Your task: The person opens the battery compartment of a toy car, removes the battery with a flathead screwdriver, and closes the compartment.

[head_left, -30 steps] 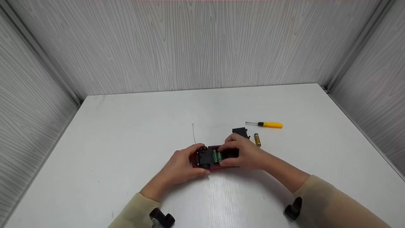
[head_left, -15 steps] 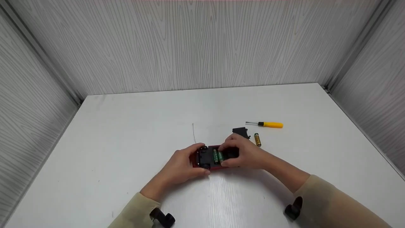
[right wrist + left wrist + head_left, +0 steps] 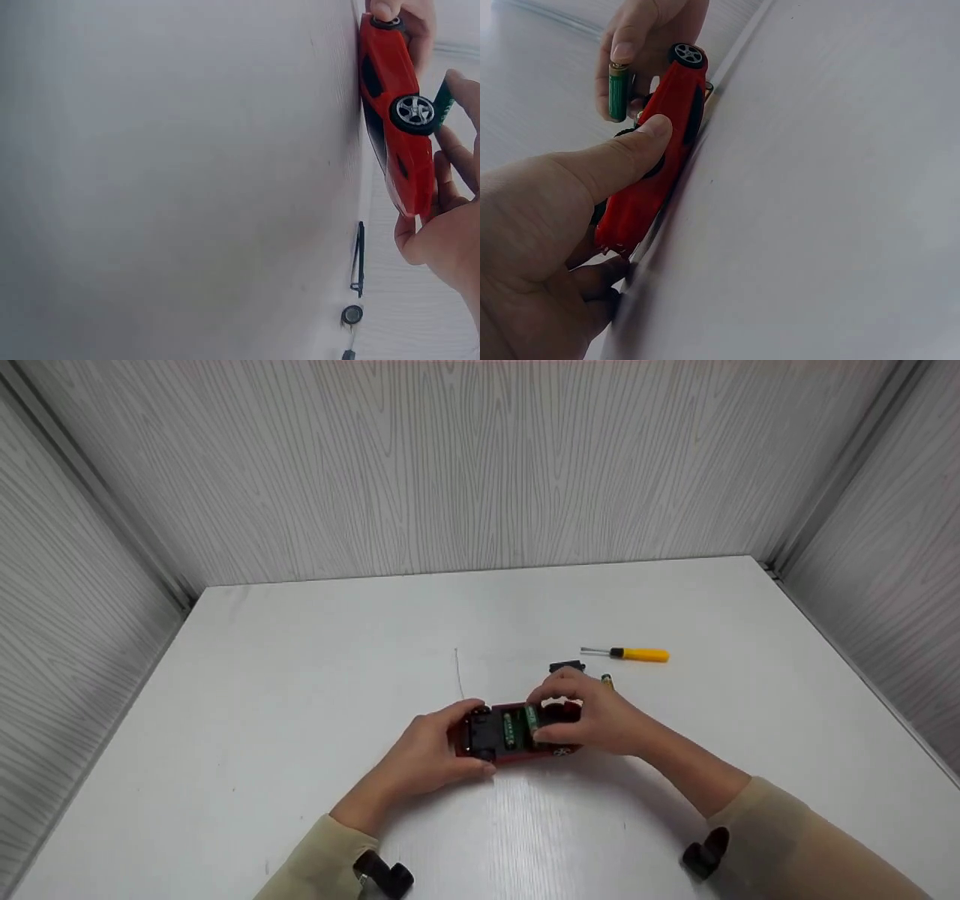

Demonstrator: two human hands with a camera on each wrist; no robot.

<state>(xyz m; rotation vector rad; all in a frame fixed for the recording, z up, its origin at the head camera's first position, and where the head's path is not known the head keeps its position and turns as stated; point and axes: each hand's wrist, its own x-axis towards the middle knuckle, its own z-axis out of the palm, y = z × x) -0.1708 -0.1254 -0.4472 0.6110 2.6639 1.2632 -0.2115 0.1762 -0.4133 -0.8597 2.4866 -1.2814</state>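
While the left hand (image 3: 435, 754) grips an upturned red car (image 3: 490, 729) just below frame centre, fingers of the right hand (image 3: 604, 716) pinch a green battery (image 3: 532, 720) over its underside; left edge of tabletop (image 3: 225, 712), well apart.

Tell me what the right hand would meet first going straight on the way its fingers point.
Probably the green battery lying in the upturned red car; depth is unclear, so the right hand, with its pinched battery, might pass above toward the left hand.
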